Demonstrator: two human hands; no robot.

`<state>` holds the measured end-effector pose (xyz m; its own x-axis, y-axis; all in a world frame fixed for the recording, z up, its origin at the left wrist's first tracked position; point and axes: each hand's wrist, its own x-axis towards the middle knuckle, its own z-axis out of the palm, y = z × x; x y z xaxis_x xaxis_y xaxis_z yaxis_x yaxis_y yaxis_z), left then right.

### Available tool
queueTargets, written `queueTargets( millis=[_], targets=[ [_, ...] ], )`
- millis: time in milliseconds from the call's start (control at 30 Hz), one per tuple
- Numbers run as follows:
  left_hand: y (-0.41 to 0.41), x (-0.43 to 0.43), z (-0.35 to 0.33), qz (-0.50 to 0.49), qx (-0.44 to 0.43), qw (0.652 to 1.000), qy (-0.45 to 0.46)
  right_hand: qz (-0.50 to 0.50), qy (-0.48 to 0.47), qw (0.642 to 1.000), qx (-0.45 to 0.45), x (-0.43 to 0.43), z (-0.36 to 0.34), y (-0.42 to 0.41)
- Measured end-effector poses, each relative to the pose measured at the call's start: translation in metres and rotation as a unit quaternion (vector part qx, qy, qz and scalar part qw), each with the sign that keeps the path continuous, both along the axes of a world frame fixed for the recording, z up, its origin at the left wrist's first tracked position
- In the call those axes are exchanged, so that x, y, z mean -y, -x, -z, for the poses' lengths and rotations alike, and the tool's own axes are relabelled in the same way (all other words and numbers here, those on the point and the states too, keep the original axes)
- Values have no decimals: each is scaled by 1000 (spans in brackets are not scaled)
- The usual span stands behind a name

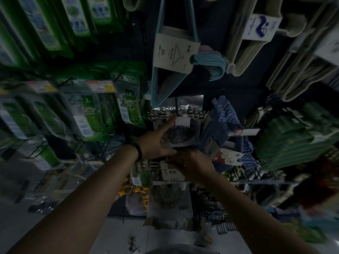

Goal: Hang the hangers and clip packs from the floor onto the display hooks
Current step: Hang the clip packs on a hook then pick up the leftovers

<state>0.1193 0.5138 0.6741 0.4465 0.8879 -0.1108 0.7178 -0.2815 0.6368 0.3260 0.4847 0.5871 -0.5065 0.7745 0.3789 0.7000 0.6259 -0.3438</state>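
Dim pegboard wall holds the display hook (176, 105) at twelve o'clock of the clip pack (180, 136), whose bottom the right hand (194, 166) pinches while the left hand (156, 144) steadies its side with straight fingers; thread the hole squarely.

Both arms reach forward, left hand (156, 143) straight-fingered, right hand (194, 166) curled.

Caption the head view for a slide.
Dim shop aisle: left hand and right hand hold a clip pack up to a display hook beside blue hangers.
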Motion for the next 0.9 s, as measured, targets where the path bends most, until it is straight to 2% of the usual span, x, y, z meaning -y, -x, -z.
queueTargets(
  millis=[67,167,200,267,567,800,900],
  targets=[
    [0,-1,-10,-24,-5,1000,-17,27,-36,998,45,-2,5,-15],
    [-5,-5,-23,-84,-55,981,-166,59,-57,995,65,-13,13,-37],
    [-8,-6,-26,-102,-52,970,-215,65,-60,994,71,-18,15,-42],
    [-14,-10,-30,-136,-32,956,-257,64,-76,993,69,-31,17,-47],
    [-19,-30,-34,-171,-50,955,-236,4,-200,978,52,-86,25,-56],
    [-18,-32,-35,-169,-43,962,-211,-16,-241,970,19,-109,17,-49],
    [-18,-34,-34,-169,-47,962,-207,-8,-224,974,19,-118,13,-42]
  ],
)
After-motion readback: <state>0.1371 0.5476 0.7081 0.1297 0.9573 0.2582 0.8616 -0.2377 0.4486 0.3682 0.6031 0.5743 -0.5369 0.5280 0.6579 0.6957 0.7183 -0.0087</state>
